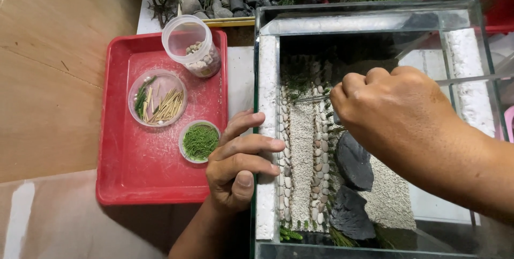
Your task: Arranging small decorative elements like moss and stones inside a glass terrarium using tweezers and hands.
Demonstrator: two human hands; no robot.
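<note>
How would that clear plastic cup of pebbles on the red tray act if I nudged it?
The clear cup already leans, so it would likely tip or roll. Open-topped, its pebbles would probably spill onto the red tray. It looks light.
</note>
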